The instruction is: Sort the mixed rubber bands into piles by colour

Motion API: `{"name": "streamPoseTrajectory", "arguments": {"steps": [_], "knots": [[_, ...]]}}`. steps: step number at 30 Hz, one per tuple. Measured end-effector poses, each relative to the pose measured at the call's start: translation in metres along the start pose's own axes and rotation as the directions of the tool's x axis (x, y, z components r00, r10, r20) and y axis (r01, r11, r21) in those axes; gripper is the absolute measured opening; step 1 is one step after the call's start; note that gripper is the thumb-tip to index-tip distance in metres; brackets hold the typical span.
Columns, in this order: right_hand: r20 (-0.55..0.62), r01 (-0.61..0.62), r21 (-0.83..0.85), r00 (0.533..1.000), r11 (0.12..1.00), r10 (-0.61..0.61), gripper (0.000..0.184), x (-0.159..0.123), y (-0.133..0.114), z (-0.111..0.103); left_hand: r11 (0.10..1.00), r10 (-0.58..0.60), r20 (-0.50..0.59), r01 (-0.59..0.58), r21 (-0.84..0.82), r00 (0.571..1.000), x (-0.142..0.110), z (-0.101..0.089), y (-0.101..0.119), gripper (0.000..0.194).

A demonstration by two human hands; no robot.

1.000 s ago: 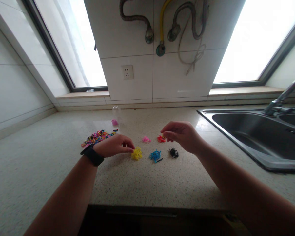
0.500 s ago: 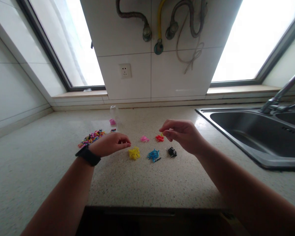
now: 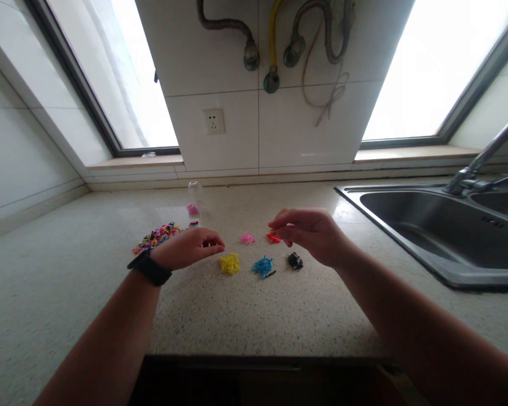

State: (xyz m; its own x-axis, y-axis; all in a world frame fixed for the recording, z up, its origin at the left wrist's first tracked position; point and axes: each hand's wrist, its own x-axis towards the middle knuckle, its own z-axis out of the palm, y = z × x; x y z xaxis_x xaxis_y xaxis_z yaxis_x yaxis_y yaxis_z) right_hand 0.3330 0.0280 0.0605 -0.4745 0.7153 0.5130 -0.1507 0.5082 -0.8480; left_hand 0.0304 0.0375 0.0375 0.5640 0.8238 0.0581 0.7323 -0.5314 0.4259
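Observation:
Small heaps of rubber bands lie on the speckled counter (image 3: 254,316): yellow (image 3: 230,263), blue (image 3: 262,266), black (image 3: 295,260), pink (image 3: 247,238) and red (image 3: 273,238). A mixed multicoloured heap (image 3: 156,237) lies at the left. My left hand (image 3: 189,247), with a black watch on the wrist, hovers just left of the yellow heap, its fingers curled together; whether they hold anything is hidden. My right hand (image 3: 310,233) hangs over the red heap with fingertips pinched, and what they grip is too small to name.
A small clear jar (image 3: 194,198) with pink bands in it stands behind the heaps. A steel sink (image 3: 444,237) with a tap (image 3: 482,163) fills the right side. A wall socket (image 3: 214,121), hoses and two bright windows are at the back.
My left hand has drawn back a little to the left, away from the yellow heap it was touching. My right hand stays over the red heap.

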Motion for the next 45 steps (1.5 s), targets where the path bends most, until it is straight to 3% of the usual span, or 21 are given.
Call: {"name": "streamPoseTrajectory", "arguments": {"steps": [10,15,18,21,26,32,37,45], "knots": [[-0.013,-0.016,-0.064,1.0,0.998,0.015,0.016,0.001,0.003,0.007,0.999,-0.034,-0.107,0.036,0.017,0.994,0.001,0.0,-0.006,0.035],[0.046,-0.021,-0.242,0.998,0.97,0.033,0.015,0.0,0.011,0.014,0.999,-0.033,-0.12,0.038,0.035,0.992,0.001,0.0,-0.009,0.034],[0.108,-0.017,-0.362,0.992,0.932,0.06,0.012,-0.001,0.018,0.018,0.998,-0.034,-0.132,0.04,0.041,0.991,0.001,0.001,-0.009,0.035],[0.228,0.064,-0.472,0.972,0.879,0.051,0.015,-0.002,0.024,0.023,0.998,-0.04,-0.13,0.047,0.05,0.991,0.001,0.001,-0.01,0.035],[0.406,0.221,-0.677,0.907,0.702,0.107,0.029,-0.004,0.032,0.031,0.991,-0.091,-0.119,0.101,0.082,0.989,0.001,0.0,-0.011,0.033],[0.484,0.305,-0.75,0.858,0.587,0.172,0.037,-0.003,0.042,0.038,0.986,-0.112,-0.128,0.126,0.106,0.985,0.002,0.0,-0.011,0.031],[0.519,0.359,-0.745,0.842,0.563,0.149,0.034,-0.001,0.048,0.04,0.985,-0.127,-0.132,0.141,0.1,0.983,0.003,0.0,-0.011,0.03],[0.456,0.359,-0.789,0.886,0.499,0.086,0.034,0.0,0.038,0.023,0.987,-0.119,-0.163,0.134,0.085,0.979,0.003,0.002,-0.02,0.033]]}}
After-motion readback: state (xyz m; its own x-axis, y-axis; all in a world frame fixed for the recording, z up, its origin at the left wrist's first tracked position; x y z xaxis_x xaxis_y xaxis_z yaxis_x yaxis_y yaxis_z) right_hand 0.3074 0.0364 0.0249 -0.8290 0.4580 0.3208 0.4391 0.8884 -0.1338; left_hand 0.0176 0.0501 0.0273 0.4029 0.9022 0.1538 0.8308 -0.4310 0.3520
